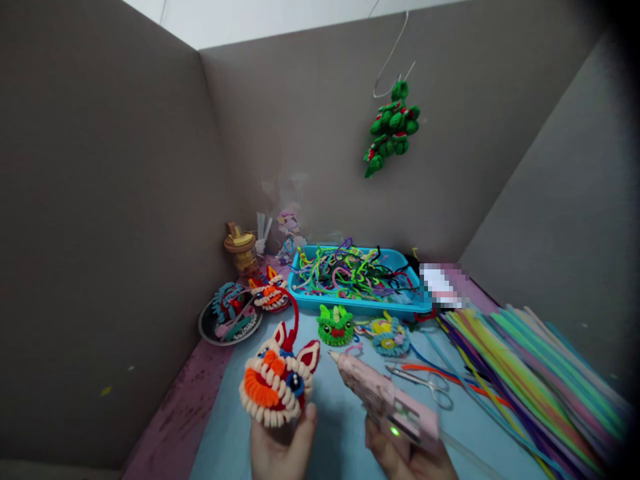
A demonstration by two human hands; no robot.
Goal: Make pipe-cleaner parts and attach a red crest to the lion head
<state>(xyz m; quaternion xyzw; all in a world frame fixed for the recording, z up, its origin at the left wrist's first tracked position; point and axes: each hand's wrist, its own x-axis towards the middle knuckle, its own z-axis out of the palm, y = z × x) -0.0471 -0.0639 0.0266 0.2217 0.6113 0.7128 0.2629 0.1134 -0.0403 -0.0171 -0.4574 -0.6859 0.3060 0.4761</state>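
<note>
My left hand (283, 450) is wrapped round the underside of a lion-head figure (277, 383) made of pipe cleaners, cream and red with an orange mouth and blue eyes. A red pipe cleaner (295, 313) curves up from its top. In my right hand (400, 457) is a pink hot glue gun (390, 400) with a lit green light, its nozzle pointing up and left beside the figure's ear without touching it. A glue stick (470, 457) trails from the gun's rear. Beyond my hands sit a green pipe-cleaner head (336, 327) and a blue and yellow one (389, 335).
A blue tray (360, 305) of tangled pipe cleaners stands at the back. Scissors (423, 381) and long pipe cleaners (530, 380) lie right. At left are a metal bowl (205, 327), another lion head (270, 291) and a lidded cup (241, 250). Green ornaments (395, 127) hang above.
</note>
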